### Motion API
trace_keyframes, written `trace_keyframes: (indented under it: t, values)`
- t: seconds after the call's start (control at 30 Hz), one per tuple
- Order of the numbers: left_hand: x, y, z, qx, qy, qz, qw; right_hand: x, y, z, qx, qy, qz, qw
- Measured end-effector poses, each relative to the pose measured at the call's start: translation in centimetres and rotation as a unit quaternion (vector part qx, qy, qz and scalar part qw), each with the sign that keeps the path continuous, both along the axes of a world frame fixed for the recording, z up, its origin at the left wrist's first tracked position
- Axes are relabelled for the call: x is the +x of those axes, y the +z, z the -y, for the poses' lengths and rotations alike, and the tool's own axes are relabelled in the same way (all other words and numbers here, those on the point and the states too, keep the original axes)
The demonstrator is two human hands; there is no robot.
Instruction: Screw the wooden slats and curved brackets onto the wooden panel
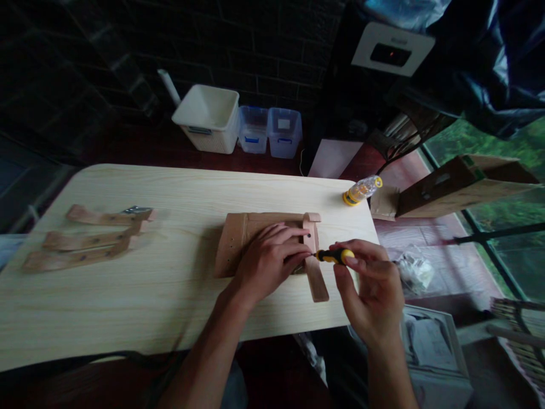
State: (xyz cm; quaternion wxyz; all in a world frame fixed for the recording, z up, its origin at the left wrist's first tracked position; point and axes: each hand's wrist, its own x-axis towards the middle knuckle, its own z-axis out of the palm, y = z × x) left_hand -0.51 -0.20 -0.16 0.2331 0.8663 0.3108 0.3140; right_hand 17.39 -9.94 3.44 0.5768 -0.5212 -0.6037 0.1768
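Note:
A tan, leather-like panel (232,227) with small holes lies on the table. Across its right end runs a strap of the same colour (317,281), with a dark round fastener showing near its upper part. My left hand (272,253) rests over the panel, fingers reaching onto the strap and holding it, thumb and index finger close together at its edge. In my right hand (372,284) is a yellow-and-black screwdriver (330,255), gripped between thumb and fingers. It points left, its tip at the strap beside my left fingertips; the exact contact point is too small to make out.
Several tan straps (85,241) lie at the table's (179,193) left, a shiny packet (136,209) beside them. A clear bottle-shaped container with yellow ends (361,190) stands at the far right corner. Beyond are plastic bins (213,113) and a cardboard box (447,190).

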Motion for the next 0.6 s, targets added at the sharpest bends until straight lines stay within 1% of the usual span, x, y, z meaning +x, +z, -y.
trace_keyframes:
  t: [0.1, 0.27, 0.5, 0.6]
  values:
    - [-0.01, 0.05, 0.01, 0.000, 0.001, 0.000, 1.000, 0.16, 0.08, 0.01, 0.001, -0.007, 0.007, 1.000]
    - [-0.01, 0.03, 0.02, 0.004, 0.004, 0.003, 1.000, 0.07, 0.74, 0.08, -0.004, 0.006, 0.009, 1.000]
    - [-0.01, -0.13, -0.04, 0.003, 0.002, 0.003, 1.000, 0.34, -0.09, 0.09, -0.004, -0.010, 0.002, 1.000]
    - [-0.01, -0.20, -0.05, 0.003, 0.004, 0.000, 1.000, 0.33, 0.07, 0.18, -0.008, -0.012, 0.003, 1.000]
